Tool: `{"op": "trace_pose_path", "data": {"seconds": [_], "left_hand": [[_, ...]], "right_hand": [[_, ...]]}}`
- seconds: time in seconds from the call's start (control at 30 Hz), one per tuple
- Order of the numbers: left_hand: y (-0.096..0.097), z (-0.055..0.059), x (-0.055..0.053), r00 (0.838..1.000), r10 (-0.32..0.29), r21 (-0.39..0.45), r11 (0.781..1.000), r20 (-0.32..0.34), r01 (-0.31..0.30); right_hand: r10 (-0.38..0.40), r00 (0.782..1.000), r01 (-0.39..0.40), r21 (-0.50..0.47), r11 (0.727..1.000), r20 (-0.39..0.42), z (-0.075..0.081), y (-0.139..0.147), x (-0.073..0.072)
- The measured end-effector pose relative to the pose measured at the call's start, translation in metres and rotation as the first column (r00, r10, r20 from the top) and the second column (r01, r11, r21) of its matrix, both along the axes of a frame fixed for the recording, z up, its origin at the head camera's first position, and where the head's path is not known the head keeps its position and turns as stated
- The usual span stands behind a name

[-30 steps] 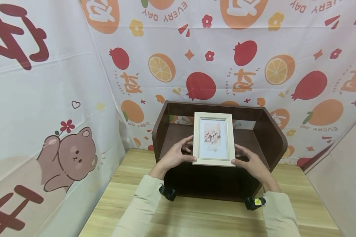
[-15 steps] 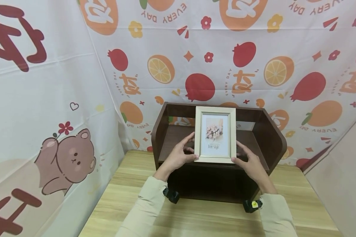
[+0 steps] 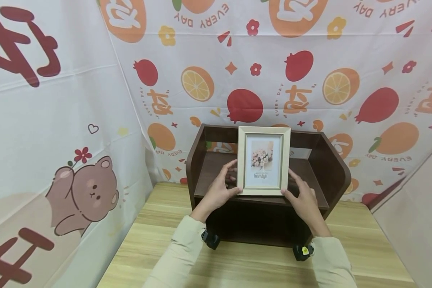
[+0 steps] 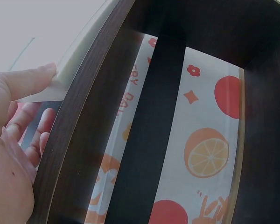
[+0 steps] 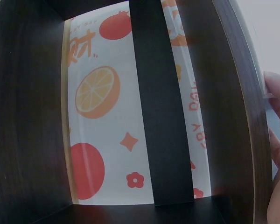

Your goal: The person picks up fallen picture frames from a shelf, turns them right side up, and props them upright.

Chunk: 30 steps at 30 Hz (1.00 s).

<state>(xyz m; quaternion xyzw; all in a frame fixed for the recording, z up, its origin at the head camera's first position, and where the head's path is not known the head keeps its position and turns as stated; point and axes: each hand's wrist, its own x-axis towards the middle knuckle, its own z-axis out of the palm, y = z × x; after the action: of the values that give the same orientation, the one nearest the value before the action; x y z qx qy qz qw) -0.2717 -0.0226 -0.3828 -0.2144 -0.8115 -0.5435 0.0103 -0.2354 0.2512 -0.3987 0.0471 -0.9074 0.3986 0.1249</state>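
Head view: a photo frame (image 3: 264,161), right of centre, is between the left hand (image 3: 219,193) and right hand (image 3: 306,201), at the front of the shelf (image 3: 334,170).
Left grip: holding the photo frame's lower left corner, thumb in front, fingers behind.
Right grip: holding the lower right corner the same way.
Shelf: on the bench (image 3: 144,232), lower middle of the view, before a fruit-print cloth (image 3: 216,54).
Photo frame's lower edge: level with the front of the upper board; whether it rests there or is held just above, I cannot tell, as the wrist views catch only its corners.
Done: judging by its place, the photo frame is up at the upper board, picture outward.
Left: neither hand has let go, and the board behind it is unused, so the placing seems well along but unfinished.
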Motion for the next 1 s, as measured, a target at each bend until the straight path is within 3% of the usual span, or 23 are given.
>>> {"op": "trace_pose_path", "data": {"seconds": [0.13,0.4,0.6,0.77,1.0], "left_hand": [[-0.001,0.000,-0.001,1.000,-0.016,0.013,1.000,0.009,0.016],[-0.004,-0.001,-0.001,1.000,-0.020,0.064,0.998,0.022,0.018],[-0.007,0.000,-0.004,0.998,-0.065,0.081,0.995,0.020,0.063],[-0.011,0.000,-0.005,0.994,-0.109,0.111,0.988,0.023,0.106],[-0.016,-0.001,-0.006,0.991,-0.123,0.124,0.986,0.052,0.116]], "right_hand": [[-0.030,1.000,0.030,-0.017,0.999,-0.002,-0.001,-0.001,0.000],[-0.087,0.994,0.089,-0.029,0.996,0.067,-0.001,-0.003,0.000],[-0.134,0.991,0.134,-0.009,0.991,0.032,0.003,-0.006,0.001],[-0.136,0.991,0.136,-0.001,0.991,0.014,0.004,-0.006,0.001],[-0.107,0.994,0.107,-0.033,0.994,0.019,0.001,-0.005,0.001]]}}
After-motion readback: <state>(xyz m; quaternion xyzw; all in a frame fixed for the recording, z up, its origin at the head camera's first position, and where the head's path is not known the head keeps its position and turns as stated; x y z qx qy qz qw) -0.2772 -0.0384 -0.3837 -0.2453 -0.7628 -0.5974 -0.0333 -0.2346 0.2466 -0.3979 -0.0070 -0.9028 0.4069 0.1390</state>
